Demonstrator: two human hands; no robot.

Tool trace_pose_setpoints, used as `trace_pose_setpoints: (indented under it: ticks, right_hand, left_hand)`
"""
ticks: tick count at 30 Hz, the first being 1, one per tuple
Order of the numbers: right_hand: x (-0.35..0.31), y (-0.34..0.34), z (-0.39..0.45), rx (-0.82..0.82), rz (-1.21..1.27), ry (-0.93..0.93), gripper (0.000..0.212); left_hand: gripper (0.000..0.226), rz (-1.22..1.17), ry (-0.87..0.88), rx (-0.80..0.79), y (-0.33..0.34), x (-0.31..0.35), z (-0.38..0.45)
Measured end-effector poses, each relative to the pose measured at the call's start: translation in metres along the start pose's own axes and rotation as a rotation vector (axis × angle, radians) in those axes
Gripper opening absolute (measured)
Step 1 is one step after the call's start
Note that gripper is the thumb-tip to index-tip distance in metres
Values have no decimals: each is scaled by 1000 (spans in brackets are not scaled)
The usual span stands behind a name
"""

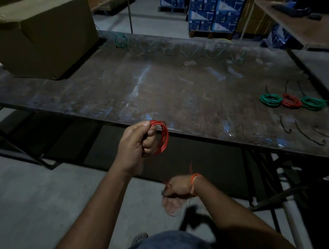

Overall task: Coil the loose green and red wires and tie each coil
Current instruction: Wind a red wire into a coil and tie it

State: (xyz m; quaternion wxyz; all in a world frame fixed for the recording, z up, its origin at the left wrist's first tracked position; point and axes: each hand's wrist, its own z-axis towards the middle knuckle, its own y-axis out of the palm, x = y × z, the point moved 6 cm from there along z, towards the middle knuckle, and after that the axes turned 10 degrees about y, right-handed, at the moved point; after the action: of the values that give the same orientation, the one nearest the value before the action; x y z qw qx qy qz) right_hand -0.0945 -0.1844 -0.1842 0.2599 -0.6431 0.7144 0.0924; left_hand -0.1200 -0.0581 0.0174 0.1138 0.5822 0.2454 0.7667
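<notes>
Red wire [162, 137], wound into a small coil of several loops, sits in the left hand [137, 140], whose fingers and thumb are curled round one side of the coil. This hand is held up just in front of the near edge of the table [162, 89], with the loops standing nearly upright.

Lower and to the right, the right hand [175, 192] is blurred. It is below table level, over the floor, and a thin red strand shows near its wrist, but whether the fingers hold that strand cannot be told. An orange band [193, 184] circles the right wrist.

On the right part of the table lie three finished coils in a row, touching one another: a green coil [270, 100], a red coil [291, 101] and another green coil [313, 103]. Black ties [311, 136] lie loose just in front of them, near the table's front edge.

Along the far edge runs a loose green wire [183, 51] in wavy loops, with a tangle at its left end. A large cardboard box [42, 34] stands on the far left corner. Stacked blue cartons [213, 11] stand on the floor beyond.
</notes>
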Motion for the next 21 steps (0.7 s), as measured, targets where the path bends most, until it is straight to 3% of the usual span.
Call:
trace_pose_setpoints:
  ticks: [1,3,4,6,7,8,10,11,15,17,18,20,21]
  right_hand:
    - [12,-12,2,113,-125,78,34]
    - [11,-51,-4,606,-132,31,30]
    - [3,-64,-17,796,29,-122,32]
    - [-14,-65,-50,1014,311,-492,35]
    - [-15,-63,-54,1057,326,-573,34]
    - [-12,-61,-48,1070,223,-526,33]
    - [4,-55,-17,871,-29,-221,30]
    - [9,-58,-15,831,-24,-180,30]
    - [-10,-93,-87,1233,526,-726,32]
    - [-19,-96,-107,1367,431,-792,32]
    - [-23,-97,-98,1330,271,-706,33]
    - [-22,-92,-64,1034,-58,-399,35]
    - [-21,-92,-62,974,-41,-359,38]
  left_hand:
    - [26,10,3,5,-2,1,0]
    - [25,11,9,11,-6,-1,-1]
    - [25,0,11,15,-7,-2,-1]
    - [25,-23,3,34,-12,-4,1]
    - [25,-29,1,44,-13,-4,2]
    - [25,-30,-3,48,-12,-4,3]
    - [25,-15,-9,46,-10,-5,5]
    - [25,-9,-10,46,-9,-6,5]
    - [28,-38,-17,61,-11,-11,7]
    - [26,-50,-22,73,-12,-14,8]
    - [26,-53,-21,72,-11,-15,9]
    - [25,-57,-18,63,-9,-16,10]
    - [24,-57,-15,61,-9,-14,11]
